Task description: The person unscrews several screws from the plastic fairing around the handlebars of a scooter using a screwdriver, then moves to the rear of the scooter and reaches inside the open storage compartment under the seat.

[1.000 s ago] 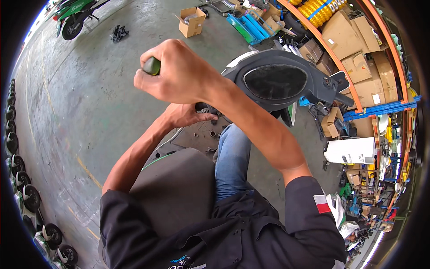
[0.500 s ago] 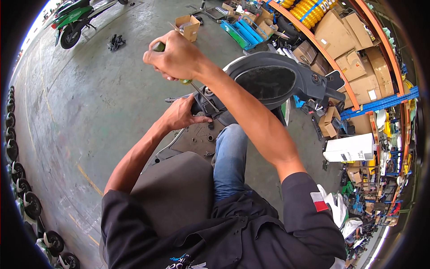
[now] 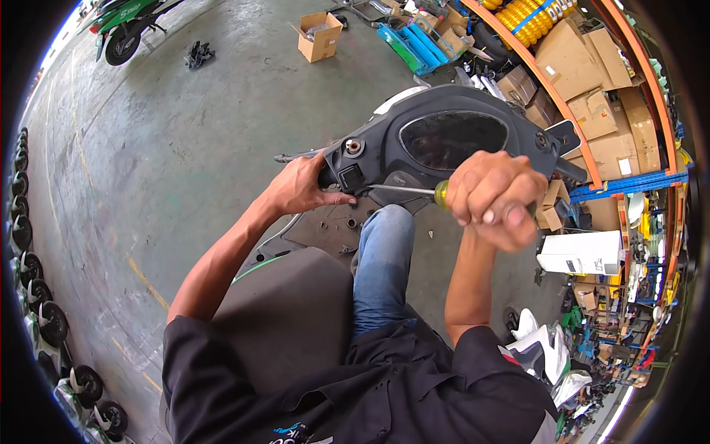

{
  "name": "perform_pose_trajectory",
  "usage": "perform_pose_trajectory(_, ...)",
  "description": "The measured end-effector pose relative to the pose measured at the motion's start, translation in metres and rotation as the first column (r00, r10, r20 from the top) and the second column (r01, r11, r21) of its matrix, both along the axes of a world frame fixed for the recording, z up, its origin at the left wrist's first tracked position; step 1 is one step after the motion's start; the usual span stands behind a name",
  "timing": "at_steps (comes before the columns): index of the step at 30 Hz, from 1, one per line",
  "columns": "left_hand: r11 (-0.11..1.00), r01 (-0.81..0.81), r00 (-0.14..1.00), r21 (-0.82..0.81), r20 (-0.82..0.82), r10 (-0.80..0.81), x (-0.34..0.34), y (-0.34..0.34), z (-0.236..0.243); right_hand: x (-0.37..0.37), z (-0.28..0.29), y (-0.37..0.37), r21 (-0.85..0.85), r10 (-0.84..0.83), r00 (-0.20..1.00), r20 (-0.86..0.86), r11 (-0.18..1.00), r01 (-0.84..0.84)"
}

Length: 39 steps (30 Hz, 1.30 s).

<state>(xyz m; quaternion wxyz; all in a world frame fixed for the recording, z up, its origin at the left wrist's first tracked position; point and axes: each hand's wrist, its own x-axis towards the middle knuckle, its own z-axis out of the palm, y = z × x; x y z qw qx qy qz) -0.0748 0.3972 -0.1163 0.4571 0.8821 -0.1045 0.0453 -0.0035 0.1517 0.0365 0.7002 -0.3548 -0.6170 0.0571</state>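
My right hand [image 3: 499,196] is wrapped round the yellow-green handle of a screwdriver [image 3: 403,190], held in front of the scooter's handlebar cover. The long metal shaft points left, and its tip meets the lower edge of a square black switch [image 3: 352,177] on the cover's left side. My left hand [image 3: 299,183] grips the left handlebar end, its thumb stretched out just below that switch. The dark grey handlebar cover [image 3: 384,111] carries an oval black display [image 3: 455,139]. Below my arms lies the scooter's dark seat [image 3: 292,318].
An open cardboard box [image 3: 318,46] and a blue and green toolbox [image 3: 421,46] stand on the floor ahead. On the right, an orange and blue rack [image 3: 629,177] holds cartons and parts. A green scooter [image 3: 122,37] is far left; several wheels [image 3: 52,322] line the left edge.
My right hand has swung from the upper left down to the right, turning the screwdriver from a steep slant to nearly level. My left hand stays on the handlebar end.
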Motion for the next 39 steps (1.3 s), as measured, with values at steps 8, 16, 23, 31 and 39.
perform_pose_trajectory(8, 0.994, 0.023, 0.979, 0.108, -0.206, -0.001, 0.001, -0.005, 0.009, 0.01, 0.031, 0.08, -0.482, -0.351, 0.936, -0.017, 0.823, 0.3)
perform_pose_trajectory(16, 0.998, 0.024, 0.998, 0.064, -0.063, -0.02, 0.003, -0.001, -0.012, 0.049, 0.012, 0.163, -0.617, -0.292, 0.934, -0.206, 0.779, 0.107)
perform_pose_trajectory(23, 0.994, 0.04, 0.988, 0.105, -0.151, -0.023, 0.006, -0.004, 0.0, 0.076, 0.001, 0.154, -0.611, -0.369, 0.888, -0.276, 0.78, 0.135)
perform_pose_trajectory(31, 0.999, 0.039, 0.994, 0.006, -0.106, -0.038, 0.005, -0.002, -0.001, 0.008, 0.007, -0.045, 0.117, -0.092, 0.988, -0.124, 0.987, 0.106)
perform_pose_trajectory(39, 1.0, 0.0, 0.987, 0.012, -0.159, 0.002, 0.003, -0.007, -0.007, 0.015, -0.043, -0.063, 0.256, -0.101, 0.956, -0.277, 0.951, 0.174)
